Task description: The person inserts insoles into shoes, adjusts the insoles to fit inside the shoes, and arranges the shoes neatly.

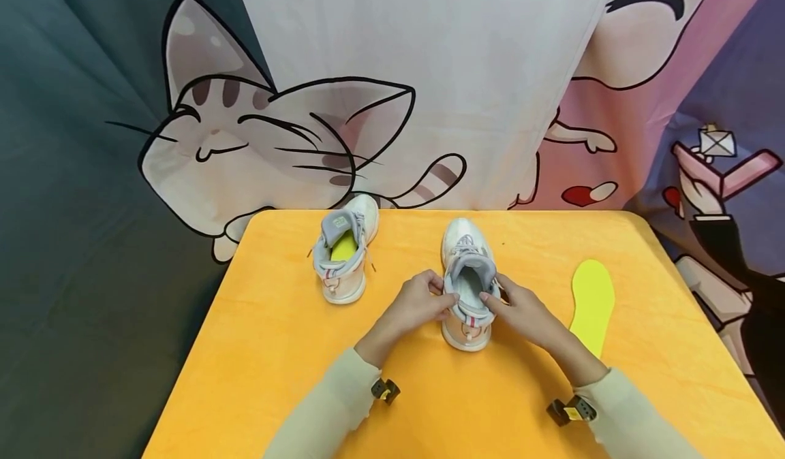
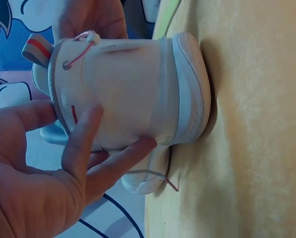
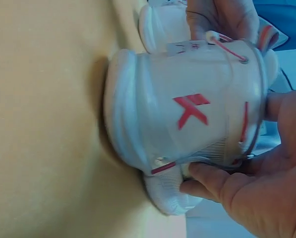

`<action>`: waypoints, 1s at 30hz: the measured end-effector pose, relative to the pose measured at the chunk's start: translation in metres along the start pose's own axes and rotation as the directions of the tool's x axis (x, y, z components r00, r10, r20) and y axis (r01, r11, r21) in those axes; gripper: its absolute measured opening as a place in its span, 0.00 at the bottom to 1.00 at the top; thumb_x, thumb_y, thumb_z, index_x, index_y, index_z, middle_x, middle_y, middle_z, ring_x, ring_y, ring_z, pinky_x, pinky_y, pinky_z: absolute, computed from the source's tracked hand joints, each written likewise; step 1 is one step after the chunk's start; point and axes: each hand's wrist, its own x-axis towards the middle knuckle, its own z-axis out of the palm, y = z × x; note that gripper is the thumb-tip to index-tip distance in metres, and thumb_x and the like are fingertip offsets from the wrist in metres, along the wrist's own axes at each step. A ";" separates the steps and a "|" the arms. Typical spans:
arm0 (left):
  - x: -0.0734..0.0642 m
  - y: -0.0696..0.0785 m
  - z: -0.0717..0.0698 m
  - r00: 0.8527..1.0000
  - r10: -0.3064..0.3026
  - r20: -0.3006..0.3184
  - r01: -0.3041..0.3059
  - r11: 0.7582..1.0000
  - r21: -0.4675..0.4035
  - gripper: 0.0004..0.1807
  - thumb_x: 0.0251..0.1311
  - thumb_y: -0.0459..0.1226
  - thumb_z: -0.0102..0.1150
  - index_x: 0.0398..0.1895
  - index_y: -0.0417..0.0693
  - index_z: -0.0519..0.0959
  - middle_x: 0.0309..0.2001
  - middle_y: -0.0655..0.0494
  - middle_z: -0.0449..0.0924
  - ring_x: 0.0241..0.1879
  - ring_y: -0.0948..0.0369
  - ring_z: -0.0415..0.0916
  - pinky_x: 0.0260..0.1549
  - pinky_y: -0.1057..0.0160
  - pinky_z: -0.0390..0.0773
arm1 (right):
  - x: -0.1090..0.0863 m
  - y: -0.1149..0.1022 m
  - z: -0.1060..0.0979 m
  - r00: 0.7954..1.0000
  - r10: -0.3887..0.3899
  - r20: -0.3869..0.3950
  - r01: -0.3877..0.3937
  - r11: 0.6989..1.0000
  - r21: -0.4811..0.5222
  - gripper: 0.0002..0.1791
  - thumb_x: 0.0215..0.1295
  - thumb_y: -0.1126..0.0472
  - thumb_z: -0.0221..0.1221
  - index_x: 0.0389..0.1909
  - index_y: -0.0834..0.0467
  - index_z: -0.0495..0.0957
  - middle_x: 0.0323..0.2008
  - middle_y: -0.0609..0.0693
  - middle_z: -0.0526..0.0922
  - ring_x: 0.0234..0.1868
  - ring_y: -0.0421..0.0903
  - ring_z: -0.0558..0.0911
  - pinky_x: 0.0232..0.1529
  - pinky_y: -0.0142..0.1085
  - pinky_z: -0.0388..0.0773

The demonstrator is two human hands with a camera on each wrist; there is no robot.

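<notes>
A white sneaker point(image 1: 467, 329) stands on the yellow table, its toe pointing away and its grey inside showing no yellow insole. My left hand point(image 1: 422, 300) grips its left side, thumb at the collar and fingertips along the outer wall, as the left wrist view shows on the sneaker's heel point(image 2: 123, 89). On the other side my right hand point(image 1: 529, 312) holds the collar the same way, thumb on the rim. The right wrist view has a red mark on the sneaker's side point(image 3: 191, 110), with the right hand's fingers point(image 3: 212, 181) near the laces.
To the left stands a second white sneaker point(image 1: 346, 289) with a yellow-green insole point(image 1: 345, 246) inside. Another yellow-green insole point(image 1: 593, 302) lies flat on the right, partly behind the right forearm. A printed cloth point(image 1: 429, 50) with cartoon figures hangs behind the yellow table point(image 1: 270, 350).
</notes>
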 end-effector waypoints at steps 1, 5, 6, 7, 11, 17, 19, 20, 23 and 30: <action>0.001 -0.001 0.000 1.000 0.000 -0.008 0.000 1.000 0.025 0.15 0.65 0.44 0.68 0.43 0.44 0.75 0.40 0.50 0.80 0.31 0.59 0.85 0.34 0.61 0.87 | 0.000 0.001 0.001 1.000 0.004 0.001 -0.004 1.000 0.009 0.37 0.79 0.46 0.54 0.77 0.64 0.60 0.68 0.67 0.75 0.68 0.64 0.76 0.62 0.59 0.77; 0.007 -0.004 -0.001 0.999 0.004 -0.053 0.002 0.993 0.115 0.23 0.65 0.49 0.65 0.54 0.44 0.73 0.43 0.50 0.81 0.36 0.57 0.82 0.35 0.62 0.82 | 0.001 0.002 0.003 1.000 0.012 0.002 -0.012 0.999 0.031 0.37 0.79 0.47 0.55 0.77 0.64 0.59 0.70 0.68 0.72 0.68 0.66 0.75 0.62 0.59 0.77; 0.008 -0.005 -0.001 0.998 0.005 -0.056 0.002 0.993 0.117 0.26 0.66 0.50 0.64 0.59 0.44 0.72 0.45 0.49 0.82 0.38 0.57 0.81 0.36 0.62 0.81 | 0.001 0.002 0.002 1.000 0.008 -0.006 -0.008 1.000 0.031 0.37 0.78 0.48 0.56 0.77 0.65 0.58 0.70 0.69 0.71 0.67 0.67 0.75 0.62 0.59 0.77; 0.010 -0.006 0.000 0.999 0.002 -0.053 0.003 0.995 0.103 0.30 0.66 0.50 0.64 0.64 0.43 0.70 0.48 0.48 0.81 0.41 0.56 0.81 0.38 0.60 0.81 | 0.002 0.001 0.002 1.000 -0.007 -0.023 0.007 1.000 0.028 0.37 0.77 0.50 0.57 0.77 0.65 0.58 0.70 0.69 0.71 0.67 0.68 0.75 0.62 0.60 0.77; 0.014 -0.009 0.002 1.000 -0.013 0.005 0.013 1.000 -0.016 0.35 0.68 0.49 0.64 0.73 0.49 0.66 0.57 0.46 0.78 0.41 0.56 0.84 0.39 0.55 0.87 | 0.006 0.000 -0.004 0.977 -0.156 -0.144 0.145 0.986 -0.083 0.34 0.73 0.57 0.63 0.73 0.65 0.64 0.67 0.67 0.72 0.63 0.68 0.78 0.60 0.62 0.77; 0.016 -0.005 0.003 0.999 -0.010 0.042 0.010 1.000 -0.007 0.33 0.70 0.54 0.62 0.72 0.50 0.68 0.57 0.46 0.79 0.36 0.58 0.85 0.34 0.57 0.88 | 0.023 -0.006 -0.020 0.887 -0.403 -0.225 0.330 0.895 -0.302 0.27 0.63 0.63 0.72 0.62 0.62 0.77 0.52 0.57 0.82 0.47 0.54 0.83 0.45 0.52 0.84; 0.016 -0.002 0.004 0.999 -0.013 0.041 0.012 0.999 0.031 0.38 0.68 0.58 0.61 0.73 0.48 0.67 0.57 0.45 0.79 0.38 0.56 0.84 0.36 0.55 0.87 | 0.030 -0.009 -0.025 0.877 -0.444 -0.181 0.368 0.866 -0.339 0.26 0.61 0.63 0.73 0.60 0.60 0.78 0.48 0.54 0.82 0.43 0.49 0.82 0.39 0.46 0.84; 0.016 -0.001 0.006 0.999 -0.011 0.041 0.008 0.998 0.055 0.40 0.67 0.60 0.61 0.74 0.47 0.66 0.58 0.45 0.79 0.42 0.56 0.84 0.40 0.54 0.87 | 0.033 -0.010 -0.027 0.873 -0.463 -0.152 0.389 0.850 -0.355 0.25 0.61 0.63 0.73 0.59 0.59 0.79 0.46 0.52 0.82 0.41 0.47 0.82 0.37 0.43 0.84; 0.017 0.003 0.008 0.998 0.009 0.056 -0.015 0.995 0.104 0.46 0.63 0.62 0.63 0.75 0.45 0.64 0.62 0.45 0.78 0.52 0.56 0.81 0.51 0.51 0.83 | 0.043 -0.012 -0.034 0.849 -0.521 -0.089 0.452 0.802 -0.389 0.23 0.59 0.65 0.74 0.56 0.58 0.81 0.41 0.50 0.82 0.36 0.43 0.79 0.33 0.36 0.81; 0.022 0.008 0.007 0.988 0.093 0.126 -0.105 0.990 0.095 0.38 0.61 0.44 0.68 0.72 0.41 0.67 0.57 0.42 0.80 0.42 0.58 0.78 0.41 0.62 0.80 | 0.063 -0.018 -0.044 0.810 -0.582 -0.081 0.500 0.755 -0.425 0.12 0.60 0.68 0.72 0.44 0.60 0.84 0.34 0.50 0.83 0.31 0.42 0.77 0.31 0.37 0.80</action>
